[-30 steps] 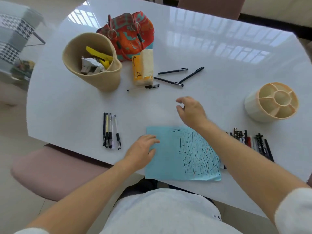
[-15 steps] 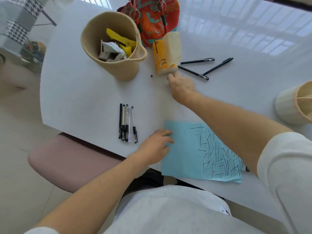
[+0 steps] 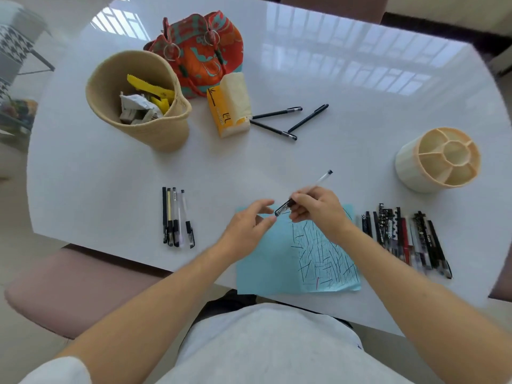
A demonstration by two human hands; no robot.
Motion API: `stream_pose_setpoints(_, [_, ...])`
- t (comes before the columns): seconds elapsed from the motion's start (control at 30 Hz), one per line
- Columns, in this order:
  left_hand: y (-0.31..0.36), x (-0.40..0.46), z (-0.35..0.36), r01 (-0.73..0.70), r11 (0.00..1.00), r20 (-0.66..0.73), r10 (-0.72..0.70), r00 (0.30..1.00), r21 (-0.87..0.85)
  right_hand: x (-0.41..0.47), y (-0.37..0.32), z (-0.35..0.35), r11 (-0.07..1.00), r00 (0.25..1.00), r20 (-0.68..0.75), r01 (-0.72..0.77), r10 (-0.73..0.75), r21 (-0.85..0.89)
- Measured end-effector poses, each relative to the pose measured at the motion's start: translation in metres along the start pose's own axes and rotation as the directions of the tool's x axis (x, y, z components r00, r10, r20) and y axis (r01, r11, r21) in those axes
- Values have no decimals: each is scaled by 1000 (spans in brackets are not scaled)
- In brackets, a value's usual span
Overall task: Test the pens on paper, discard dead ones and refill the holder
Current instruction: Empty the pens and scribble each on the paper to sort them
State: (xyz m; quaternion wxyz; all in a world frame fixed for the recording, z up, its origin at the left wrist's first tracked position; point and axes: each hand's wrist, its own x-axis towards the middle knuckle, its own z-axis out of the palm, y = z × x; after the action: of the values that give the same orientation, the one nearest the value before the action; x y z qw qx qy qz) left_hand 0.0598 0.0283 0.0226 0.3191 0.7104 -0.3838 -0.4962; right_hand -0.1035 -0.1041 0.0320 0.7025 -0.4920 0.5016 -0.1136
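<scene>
Above the far edge of the blue paper (image 3: 279,261), the right hand (image 3: 318,212) pinches a clear-barrelled pen (image 3: 304,193) near its capped end, the barrel slanting up and away from the paper. The left hand (image 3: 249,225) hovers just beside the black cap, fingers spread and touching nothing that I can see. By my reading this is the start of one more test: the cap must come off, so the next move calls for the left hand's fingers to close on the cap while the right steadies the barrel, then a stroke on a bare patch of the paper left of the scribbles. Right of the paper lies a thick row of pens (image 3: 404,239), blurred together and uncountable; left of it a row of four (image 3: 177,217). Beyond the paper to the right stands the holder (image 3: 410,173), no pens showing in it. Whether the held pen has ink cannot be told.
</scene>
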Motion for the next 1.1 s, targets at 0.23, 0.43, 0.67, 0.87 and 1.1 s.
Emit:
stream_pose_setpoints(0.23, [22, -5, 32, -10, 1000, 169, 8, 986, 14, -56, 39, -15, 993, 1000, -5, 9, -8, 117])
stream_pose_setpoints(0.43, [33, -13, 46, -223, 873, 87, 206, 975, 433, -74, 50, -15, 970, 986, -164, 14, 28, 245])
stream_pose_setpoints(0.67, [34, -17, 50, -315, 668, 72, 365, 928, 674, -74, 52, 0, 942, 961, -257, -13, 105, 335])
stream_pose_setpoints(0.87, [28, -15, 54, -298, 567, 118, 332, 936, 768, -73, 56, 4, 931, 943, -283, -65, 176, 360])
stream_pose_setpoints(1.1, [31, -14, 51, -180, 909, 77, 163, 984, 375, -75, 56, 1, 911, 954, -255, -41, 157, 409])
